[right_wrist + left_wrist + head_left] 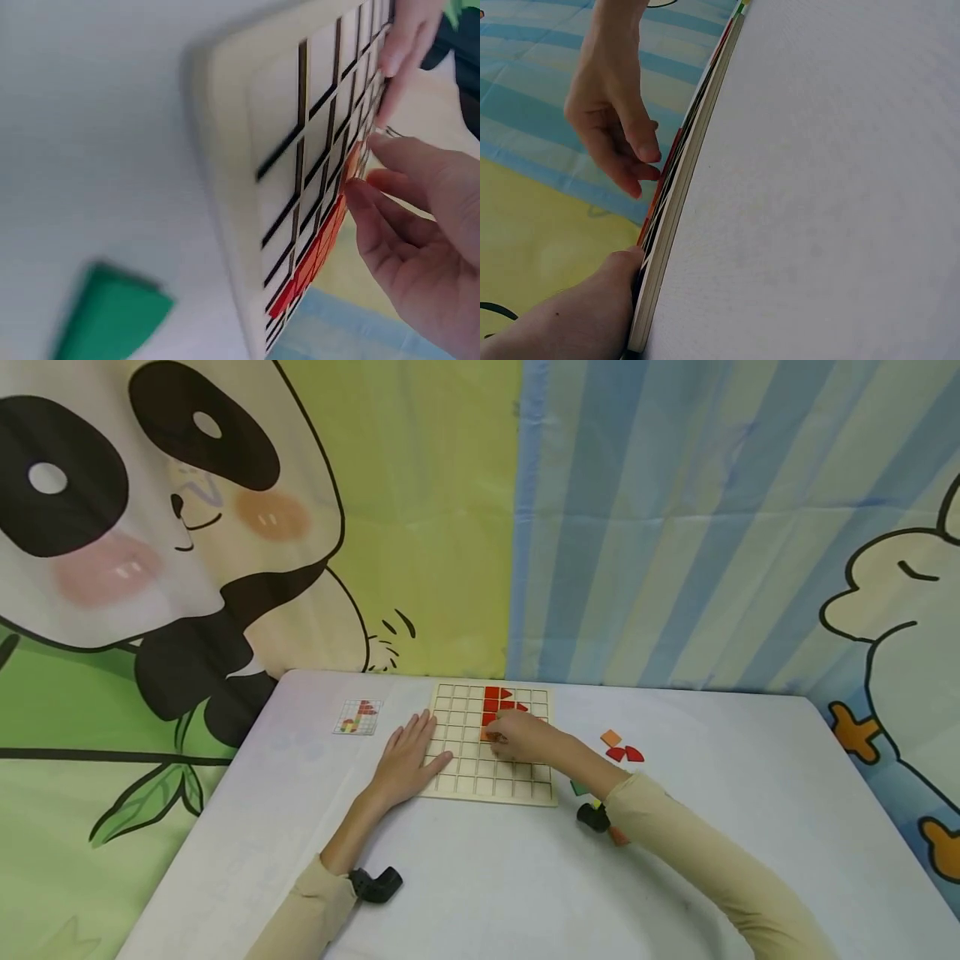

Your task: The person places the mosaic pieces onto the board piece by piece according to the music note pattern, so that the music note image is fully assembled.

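Note:
A square wooden grid board (459, 777) lies on the table. In the head view a column of red squares (491, 693) and red quarter-round pieces (519, 706) fill cells in its upper part. My left hand (405, 760) rests with spread fingers over the board's left edge, thumb on the grid. Just below the red column, my right hand (521, 735) has its thumb and fingertips on an orange piece (352, 161). In the right wrist view the fingertips bracket this piece at the end of the red row; the hand partly covers it in the head view.
Left of the board lies a small pattern card (357, 717). To the right are an orange square (611, 738), red quarter-round pieces (633, 753) and a green piece (112, 315). Another orange piece (618, 836) lies by the right sleeve. A printed curtain (660, 527) hangs behind the table.

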A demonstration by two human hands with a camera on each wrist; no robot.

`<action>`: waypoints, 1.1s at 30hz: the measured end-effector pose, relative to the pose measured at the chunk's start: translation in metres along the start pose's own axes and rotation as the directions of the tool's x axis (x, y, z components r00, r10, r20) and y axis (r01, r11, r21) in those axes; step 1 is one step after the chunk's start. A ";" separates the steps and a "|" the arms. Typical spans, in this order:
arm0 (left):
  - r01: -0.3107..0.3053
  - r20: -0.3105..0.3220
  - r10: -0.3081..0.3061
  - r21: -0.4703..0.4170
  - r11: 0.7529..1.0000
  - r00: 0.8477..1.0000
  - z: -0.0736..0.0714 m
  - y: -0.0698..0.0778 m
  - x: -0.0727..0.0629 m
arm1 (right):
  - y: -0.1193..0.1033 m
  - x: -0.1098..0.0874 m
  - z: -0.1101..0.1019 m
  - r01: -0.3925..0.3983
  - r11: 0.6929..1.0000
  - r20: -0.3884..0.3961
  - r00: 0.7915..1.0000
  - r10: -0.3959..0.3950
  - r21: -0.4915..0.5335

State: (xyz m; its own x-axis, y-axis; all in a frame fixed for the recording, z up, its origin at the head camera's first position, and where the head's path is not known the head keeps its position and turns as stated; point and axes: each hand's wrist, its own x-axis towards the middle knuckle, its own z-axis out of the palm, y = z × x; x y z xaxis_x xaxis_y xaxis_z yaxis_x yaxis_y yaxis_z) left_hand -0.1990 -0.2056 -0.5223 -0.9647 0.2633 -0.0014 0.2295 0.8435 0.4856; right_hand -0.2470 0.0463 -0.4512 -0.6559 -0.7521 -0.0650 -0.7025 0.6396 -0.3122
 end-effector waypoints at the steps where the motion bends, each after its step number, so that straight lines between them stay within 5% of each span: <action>1: 0.001 0.000 -0.001 -0.001 1.000 1.000 0.000 0.000 0.000 | 0.001 -0.007 -0.001 0.018 1.000 -0.012 1.000 -0.018 0.005; 9: -0.001 -0.001 0.001 0.005 1.000 1.000 0.003 0.002 0.001 | -0.002 -0.106 0.005 0.083 0.996 -0.108 0.991 -0.079 0.032; 16: -0.005 -0.017 0.005 0.008 1.000 1.000 0.001 0.001 0.002 | 0.020 -0.173 0.004 -0.095 0.986 -0.197 0.973 0.122 0.140; 21: -0.002 -0.018 0.002 0.004 1.000 1.000 0.001 -0.001 0.001 | 0.033 -0.200 0.002 -0.189 0.968 -0.241 0.944 0.226 0.168; 33: -0.004 -0.018 0.004 -0.003 1.000 1.000 0.003 -0.002 0.002 | 0.046 -0.220 0.009 -0.242 0.969 -0.261 0.933 0.248 0.057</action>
State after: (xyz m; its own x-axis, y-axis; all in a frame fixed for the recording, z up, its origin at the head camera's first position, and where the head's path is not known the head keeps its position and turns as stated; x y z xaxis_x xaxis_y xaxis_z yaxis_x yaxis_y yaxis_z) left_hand -0.2014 -0.2057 -0.5256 -0.9659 0.2586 0.0161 0.2333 0.8410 0.4882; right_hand -0.1325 0.2396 -0.4595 -0.8585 -0.5010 0.1095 -0.5060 0.7925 -0.3404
